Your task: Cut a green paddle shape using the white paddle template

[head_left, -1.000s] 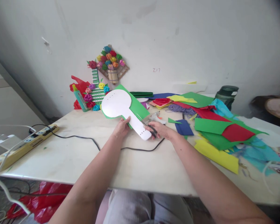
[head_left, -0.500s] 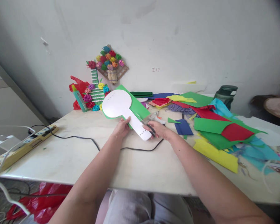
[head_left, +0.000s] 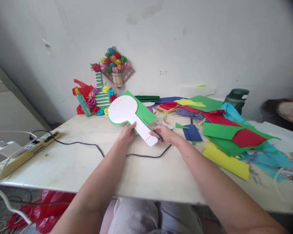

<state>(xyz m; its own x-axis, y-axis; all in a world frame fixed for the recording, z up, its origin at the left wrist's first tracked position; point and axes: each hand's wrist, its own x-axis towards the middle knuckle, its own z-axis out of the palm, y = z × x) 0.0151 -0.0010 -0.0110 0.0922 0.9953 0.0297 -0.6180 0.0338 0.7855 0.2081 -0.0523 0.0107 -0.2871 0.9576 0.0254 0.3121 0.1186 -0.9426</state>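
Observation:
My left hand [head_left: 128, 132] pinches a white keyhole-shaped card piece [head_left: 123, 109] together with the green sheet [head_left: 146, 112] behind it, thumb on top at the neck. The card has a round head, a straight strip and small dark holes at both ends. In my right hand [head_left: 164, 134] are scissors [head_left: 157, 132] with dark handles. Their blades lie along the right edge of the white strip, over the green sheet. Part of the green sheet sticks out beyond the card at the upper right. Both pieces are held tilted above the table.
Behind stand a paper-flower decoration [head_left: 102, 97] and a glue bottle [head_left: 83, 103]. A black cord [head_left: 146, 156] crosses the table [head_left: 161, 178] beneath my hands. Coloured paper [head_left: 226, 162], purple yarn [head_left: 189, 113] and a dark bottle [head_left: 236, 99] lie or stand right. A power strip [head_left: 26, 152] sits left.
The white card and green sheet have shifted very slightly, the round head a little right and down. Both hands keep their hold, and the scissors stay along the strip's edge.

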